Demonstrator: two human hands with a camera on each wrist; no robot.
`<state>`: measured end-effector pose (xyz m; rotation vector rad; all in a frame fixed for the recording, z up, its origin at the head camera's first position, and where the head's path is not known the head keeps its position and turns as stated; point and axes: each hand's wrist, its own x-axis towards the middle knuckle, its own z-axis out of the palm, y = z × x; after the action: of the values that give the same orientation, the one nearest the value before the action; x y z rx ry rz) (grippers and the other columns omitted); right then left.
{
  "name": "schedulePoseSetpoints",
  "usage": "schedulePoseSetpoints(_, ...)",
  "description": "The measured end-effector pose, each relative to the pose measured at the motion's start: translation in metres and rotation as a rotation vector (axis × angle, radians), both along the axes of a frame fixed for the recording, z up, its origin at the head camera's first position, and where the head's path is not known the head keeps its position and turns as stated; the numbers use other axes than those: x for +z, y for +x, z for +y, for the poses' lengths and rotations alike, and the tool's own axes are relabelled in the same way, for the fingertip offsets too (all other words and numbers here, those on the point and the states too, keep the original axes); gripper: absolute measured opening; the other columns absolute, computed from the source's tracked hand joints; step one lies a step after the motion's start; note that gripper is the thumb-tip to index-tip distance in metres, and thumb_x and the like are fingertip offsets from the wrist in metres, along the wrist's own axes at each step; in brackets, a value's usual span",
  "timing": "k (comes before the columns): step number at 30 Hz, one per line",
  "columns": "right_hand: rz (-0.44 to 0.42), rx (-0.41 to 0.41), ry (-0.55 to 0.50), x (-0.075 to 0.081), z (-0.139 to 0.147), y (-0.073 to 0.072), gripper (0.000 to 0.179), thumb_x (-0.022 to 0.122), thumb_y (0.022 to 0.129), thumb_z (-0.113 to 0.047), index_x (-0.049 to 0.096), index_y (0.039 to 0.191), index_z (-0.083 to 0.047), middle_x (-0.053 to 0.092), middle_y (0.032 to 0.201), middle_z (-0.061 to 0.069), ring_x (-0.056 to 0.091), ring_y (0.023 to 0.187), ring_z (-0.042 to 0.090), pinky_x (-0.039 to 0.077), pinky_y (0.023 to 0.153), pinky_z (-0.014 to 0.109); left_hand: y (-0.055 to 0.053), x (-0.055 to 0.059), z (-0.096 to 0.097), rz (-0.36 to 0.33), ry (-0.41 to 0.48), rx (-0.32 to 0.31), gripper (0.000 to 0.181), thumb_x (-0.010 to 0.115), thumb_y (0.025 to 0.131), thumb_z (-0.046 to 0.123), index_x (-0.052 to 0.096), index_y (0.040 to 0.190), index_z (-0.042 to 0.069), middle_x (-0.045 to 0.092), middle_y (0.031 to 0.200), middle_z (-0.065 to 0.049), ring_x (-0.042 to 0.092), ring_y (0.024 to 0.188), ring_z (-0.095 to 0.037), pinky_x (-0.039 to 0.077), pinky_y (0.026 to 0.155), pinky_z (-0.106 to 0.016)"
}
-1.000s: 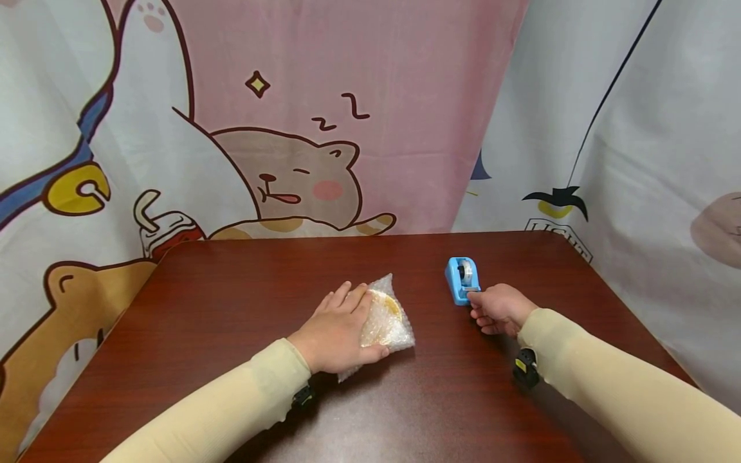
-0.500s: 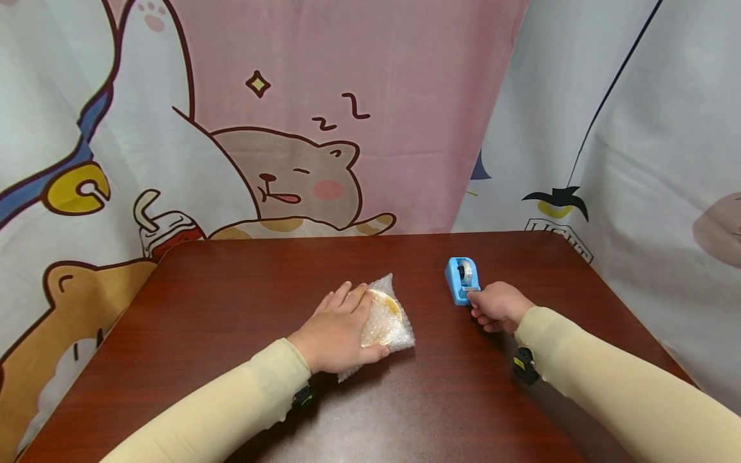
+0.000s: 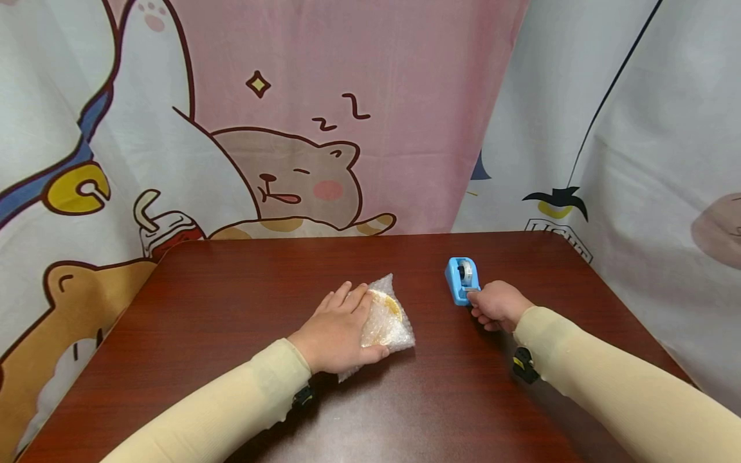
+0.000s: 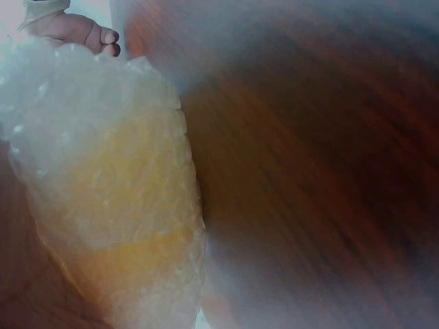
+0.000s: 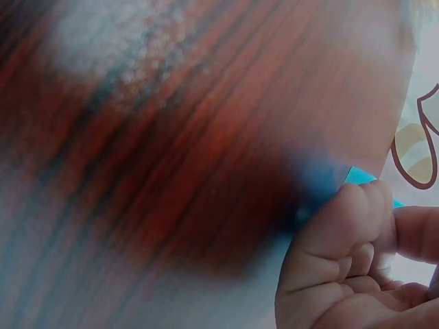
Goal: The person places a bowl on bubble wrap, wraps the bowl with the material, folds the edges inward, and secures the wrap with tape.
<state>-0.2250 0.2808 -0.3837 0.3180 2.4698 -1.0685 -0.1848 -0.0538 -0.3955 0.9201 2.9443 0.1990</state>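
Note:
My left hand [image 3: 338, 331] lies with fingers spread over a bubble-wrap package [image 3: 389, 325] and presses it against the table. A yellow-and-white thing shows through the wrap, and in the left wrist view the package [image 4: 123, 185] fills the left side. My right hand [image 3: 499, 305] is at the front end of a light blue tape dispenser [image 3: 457, 290], with thumb and forefinger pinched at its cutter, where the end of the tape sits. The other fingers curl under. In the right wrist view the right hand [image 5: 357, 267] hides most of the blue dispenser [image 5: 360, 175].
Both things lie on a dark reddish-brown wooden table [image 3: 243, 276]. A cartoon-printed curtain [image 3: 417, 116] hangs behind its back edge and down both sides. Small black devices sit under both cream sleeves [image 3: 613, 379].
My right hand and wrist have shifted very slightly up and left, fingertips staying at the dispenser's front. The left hand, the package and the dispenser have not visibly moved.

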Motion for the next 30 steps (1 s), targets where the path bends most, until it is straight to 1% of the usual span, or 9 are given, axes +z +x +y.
schedulePoseSetpoints(5, 0.005, 0.007, 0.016, 0.0006, 0.0, -0.0004, 0.035, 0.048, 0.111, -0.023, 0.063, 0.096, 0.005, 0.062, 0.084, 0.008, 0.058, 0.075, 0.02, 0.057, 0.067, 0.029, 0.0001, 0.0004, 0.0002, -0.001, -0.001, 0.0, 0.107, 0.054, 0.092, 0.077, 0.03, 0.165, 0.002, 0.027, 0.174, -0.015, 0.023, 0.16, -0.043, 0.023, 0.13, -0.057)
schedulePoseSetpoints(12, 0.012, 0.015, 0.021, 0.0016, -0.0007, 0.0003, 0.033, 0.048, 0.111, -0.022, 0.062, 0.095, 0.004, 0.061, 0.081, 0.007, 0.057, 0.072, 0.019, 0.056, 0.065, 0.028, 0.0006, 0.0009, 0.0, -0.003, -0.002, -0.001, 0.106, 0.054, 0.093, 0.076, 0.03, 0.165, 0.002, 0.027, 0.174, -0.015, 0.022, 0.161, -0.043, 0.023, 0.13, -0.056)
schedulePoseSetpoints(19, 0.01, 0.017, 0.028, 0.0004, 0.0008, -0.001, 0.033, 0.048, 0.11, -0.021, 0.063, 0.095, 0.004, 0.062, 0.08, 0.007, 0.057, 0.071, 0.019, 0.056, 0.065, 0.028, 0.0009, 0.0014, -0.0001, -0.016, 0.001, 0.002, 0.106, 0.054, 0.093, 0.076, 0.03, 0.165, 0.003, 0.026, 0.174, -0.015, 0.021, 0.161, -0.042, 0.022, 0.131, -0.056)
schedulePoseSetpoints(30, 0.014, 0.024, 0.059, -0.0015, 0.0011, -0.0025, 0.031, 0.049, 0.109, -0.021, 0.062, 0.096, 0.004, 0.063, 0.08, 0.007, 0.057, 0.071, 0.02, 0.056, 0.065, 0.028, 0.0015, 0.0021, -0.0001, -0.017, 0.011, 0.0, 0.105, 0.055, 0.093, 0.075, 0.03, 0.165, 0.002, 0.027, 0.174, -0.016, 0.021, 0.161, -0.043, 0.022, 0.13, -0.056)
